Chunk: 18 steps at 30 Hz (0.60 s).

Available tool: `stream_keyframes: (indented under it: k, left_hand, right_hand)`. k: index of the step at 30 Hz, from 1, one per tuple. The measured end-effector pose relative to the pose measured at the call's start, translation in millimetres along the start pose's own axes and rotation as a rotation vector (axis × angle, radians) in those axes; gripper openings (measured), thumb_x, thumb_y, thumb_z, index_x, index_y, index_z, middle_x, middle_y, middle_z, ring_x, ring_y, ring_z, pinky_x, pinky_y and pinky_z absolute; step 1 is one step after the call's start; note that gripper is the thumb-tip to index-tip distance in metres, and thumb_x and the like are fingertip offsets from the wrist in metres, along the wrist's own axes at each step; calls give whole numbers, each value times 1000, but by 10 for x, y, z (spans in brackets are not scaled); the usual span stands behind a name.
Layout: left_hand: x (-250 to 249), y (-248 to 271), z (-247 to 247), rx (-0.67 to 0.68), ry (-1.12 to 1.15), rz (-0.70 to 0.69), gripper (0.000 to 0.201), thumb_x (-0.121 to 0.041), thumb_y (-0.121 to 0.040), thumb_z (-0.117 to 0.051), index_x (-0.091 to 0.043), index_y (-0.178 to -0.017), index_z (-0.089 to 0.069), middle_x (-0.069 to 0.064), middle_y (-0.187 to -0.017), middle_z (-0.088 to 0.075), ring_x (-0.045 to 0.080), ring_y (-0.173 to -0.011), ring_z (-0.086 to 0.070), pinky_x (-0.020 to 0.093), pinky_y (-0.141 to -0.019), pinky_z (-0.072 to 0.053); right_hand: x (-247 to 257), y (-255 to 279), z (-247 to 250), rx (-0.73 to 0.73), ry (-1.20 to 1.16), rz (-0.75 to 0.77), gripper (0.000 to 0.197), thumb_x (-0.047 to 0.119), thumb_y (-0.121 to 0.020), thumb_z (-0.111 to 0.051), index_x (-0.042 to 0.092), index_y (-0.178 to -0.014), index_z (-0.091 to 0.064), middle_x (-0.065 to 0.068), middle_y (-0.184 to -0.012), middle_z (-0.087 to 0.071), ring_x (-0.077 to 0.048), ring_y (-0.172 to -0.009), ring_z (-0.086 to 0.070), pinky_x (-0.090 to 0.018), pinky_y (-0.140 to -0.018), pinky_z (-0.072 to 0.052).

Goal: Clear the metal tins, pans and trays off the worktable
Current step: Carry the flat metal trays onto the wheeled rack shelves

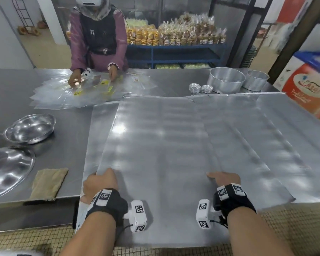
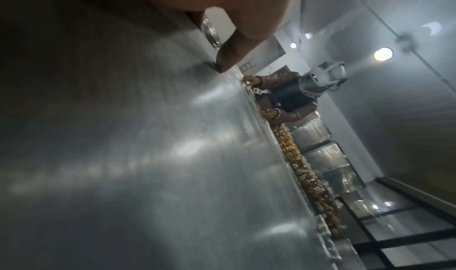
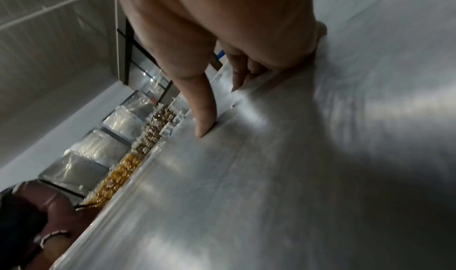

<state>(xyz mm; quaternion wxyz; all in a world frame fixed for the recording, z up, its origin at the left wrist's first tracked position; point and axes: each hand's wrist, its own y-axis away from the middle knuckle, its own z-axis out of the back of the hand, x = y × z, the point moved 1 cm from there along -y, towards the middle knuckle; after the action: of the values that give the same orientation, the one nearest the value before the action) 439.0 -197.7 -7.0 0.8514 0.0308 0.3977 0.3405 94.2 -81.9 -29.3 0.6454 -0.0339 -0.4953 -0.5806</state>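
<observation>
A stack of large flat metal trays [image 1: 155, 137] lies across the worktable [image 1: 67, 137] and overhangs its front edge. My left hand [image 1: 100, 182] grips the left edge of the top tray near its front, and its thumb [image 2: 229, 59] presses on the sheet. My right hand [image 1: 224, 179] holds the same tray's right edge, thumb [image 3: 204, 118] on top and fingers [image 3: 241, 73] curled at the edge. Wider trays [image 1: 266, 145] stick out from underneath on the right. Two round deep tins [image 1: 226, 80] [image 1: 255, 80] and two stacks of small tart tins [image 1: 194, 88] stand at the back right.
A steel bowl [image 1: 30, 128], a big shallow metal dish [image 1: 6, 170] and a folded beige cloth [image 1: 48, 183] lie on the left. Across the table a person [image 1: 98, 43] sorts clear plastic bags [image 1: 81, 93]. A red carton [image 1: 307, 89] stands at the right.
</observation>
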Motion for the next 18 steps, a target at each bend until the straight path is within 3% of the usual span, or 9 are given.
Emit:
stream_keyframes:
  k: [1,5,7,9,13,16,18]
  left_hand:
    - [-46,45,0,7,8,-8,41,-39,-73,-58,-16,-103,-72,17,-106,-70,40,-99,-60,50,-103,-40]
    - [-248,317,-39,43,107,-77,43,-37,-70,-58,-21,-106,-75,12,-106,-72,38,-98,-54,50,-105,-38]
    - [-334,495,-89,93,123,-133,41,-36,-73,-59,-22,-107,-75,12,-107,-71,34,-91,-48,49,-105,-39]
    - [-390,709,-149,137,123,-182,43,-36,-72,-59,-22,-110,-75,12,-108,-71,31,-87,-43,48,-104,-39]
    - [-401,1222,-300,260,99,-273,44,-36,-71,-57,-21,-108,-74,12,-104,-71,31,-86,-42,50,-104,-39]
    - [-329,1665,-392,366,72,-340,52,-39,-67,-56,-19,-112,-74,12,-110,-71,37,-99,-53,49,-107,-38]
    - [-254,1973,-428,437,65,-376,52,-37,-71,-59,-19,-118,-71,12,-119,-69,38,-112,-55,48,-109,-35]
  right_hand:
    - [-35,15,58,-25,-29,6,46,17,-67,-89,-8,-102,-72,-10,-82,-64,-23,-68,-56,-31,-67,-45]
    - [-176,214,454,-138,-127,26,50,17,-73,-87,-6,-113,-68,-14,-103,-68,-26,-93,-64,-25,-76,-43]
    - [-304,299,697,-162,-136,26,44,23,-76,-84,-1,-109,-70,-15,-107,-71,-25,-92,-65,-28,-76,-45]
    - [-457,426,969,-199,-124,19,39,27,-79,-80,0,-106,-71,-16,-112,-71,-28,-102,-67,-31,-79,-48]
    - [-887,689,1572,-341,-237,-60,46,18,-74,-83,-10,-107,-68,-21,-116,-69,-31,-103,-67,-34,-82,-54]
    - [-1331,928,1999,-392,-308,-71,47,30,-78,-81,0,-112,-69,-16,-115,-69,-30,-102,-66,-28,-75,-44]
    - [-1657,1084,2267,-483,-360,-106,44,30,-76,-84,0,-104,-70,-19,-111,-70,-31,-97,-67,-30,-74,-45]
